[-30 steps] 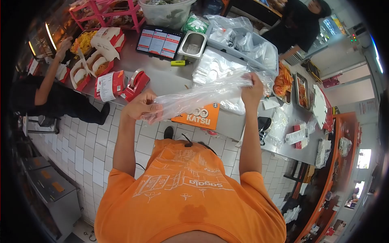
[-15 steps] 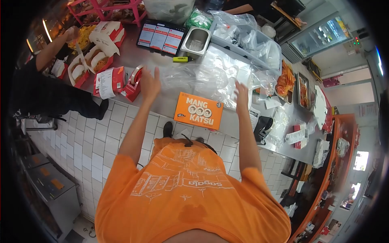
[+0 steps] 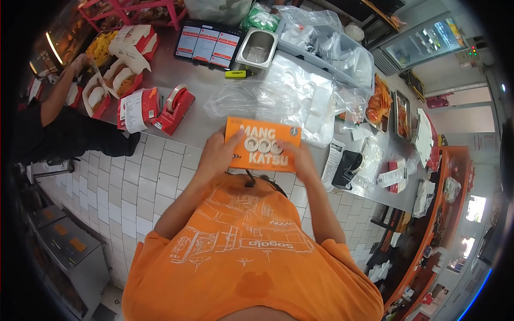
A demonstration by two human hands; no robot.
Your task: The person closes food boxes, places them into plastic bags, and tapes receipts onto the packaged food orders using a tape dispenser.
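Steel counter (image 3: 184, 80): orange box (image 3: 261, 145) held between two hands

White tiles (image 3: 136, 198) cover the floor beside the counter. At the near edge, in front of an orange shirt (image 3: 246, 273), is the box, its top lettered MANG KATSU. The left hand (image 3: 217, 152) is clamped on its left side, the right hand (image 3: 301, 160) on its right side with fingers over the lettered top. Whether the box touches the steel cannot be told.

Just beyond it lies a crumpled clear bag (image 3: 230, 99), with white bags (image 3: 302, 88) stacked to its right. Farther back are a metal pan (image 3: 257, 49), a tablet (image 3: 209, 45), a yellow marker (image 3: 235, 74) in front of them, and a grey bin (image 3: 324, 70) holding plastic.

To the left, a tape dispenser (image 3: 175, 115) stands just beside a red box (image 3: 151, 100) bearing a receipt (image 3: 134, 113). Open food boxes (image 3: 131, 90) sit past these, where a co-worker's hand (image 3: 81, 63) is near some yellow food (image 3: 101, 47).

To the right, a black object (image 3: 347, 168) lies beside a printed slip (image 3: 333, 160).
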